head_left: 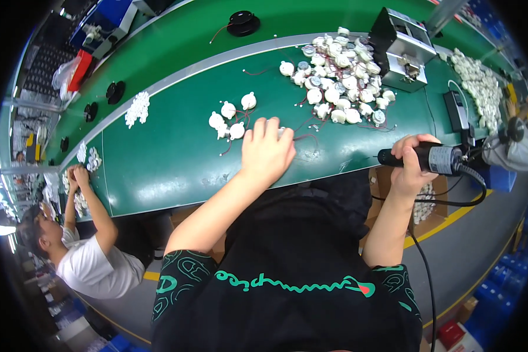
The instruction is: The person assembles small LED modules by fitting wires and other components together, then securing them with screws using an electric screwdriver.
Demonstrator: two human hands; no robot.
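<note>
My left hand (268, 149) is closed over the green worktop, its fingers curled round a white round part with a thin red wire (302, 138) trailing to the right; most of the part is hidden under the fingers. My right hand (413, 161) grips a black electric screwdriver (446, 159) lying sideways near the table's front edge, its tip pointing left. Just beyond my left hand lies a small group of white round parts (229, 110) with red wires. Farther right is a large heap of similar parts (341, 79), some showing metal faces.
Behind the heap stands a metal box-shaped machine (402, 50). A black power strip (456, 110) lies at the right, and the screwdriver's cable (428, 276) hangs down. Black spools (243, 23) sit on the green belt. At the left a co-worker (100, 264) handles small white pieces.
</note>
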